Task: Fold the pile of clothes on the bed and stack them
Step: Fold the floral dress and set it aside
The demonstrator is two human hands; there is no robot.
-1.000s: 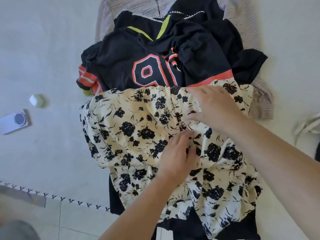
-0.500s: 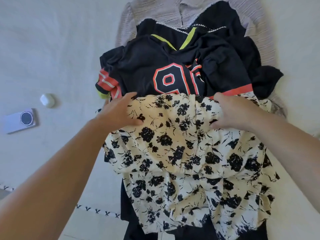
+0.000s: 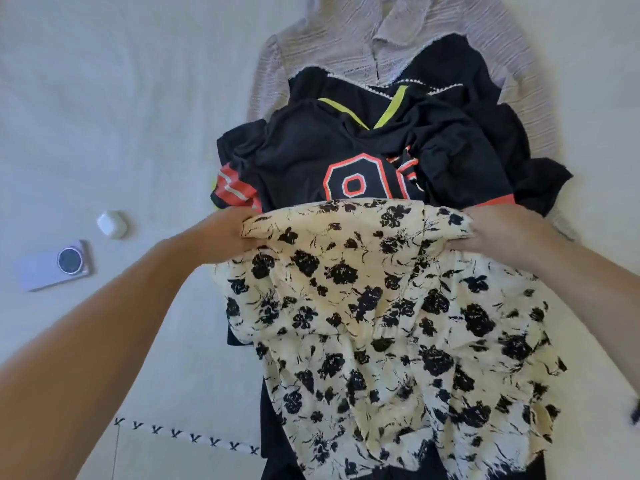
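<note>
A: Both hands have moved apart since a second ago, out to the far corners of the floral top (image 3: 381, 323), and that edge is now lifted and folded over

B: Any writing to read?

A: Only on the black jersey (image 3: 346, 157) behind the top: a large orange-and-white numeral, 9 or 8, its lower part covered by the floral edge. A second numeral beside it is lost in creases. No brand shows

B: What else is hidden?

A: Black cloth (image 3: 273, 427) pokes out under the floral top, cut off at the bottom edge. A pale knit cardigan (image 3: 346, 39) lies beneath the pile, mostly covered. All of it sits on the white bed (image 3: 121, 98)

B: And the hands?

A: Left hand (image 3: 225, 233) grips the top's far left corner, fingers curled under the cloth and out of sight. Right hand (image 3: 498, 233) grips the far right corner, fingers curled round the bunched edge

B: Anything else?

A: Off to the left on the bed, a phone (image 3: 55, 265) lying camera side up, and a small white case (image 3: 111, 224) near it
</note>
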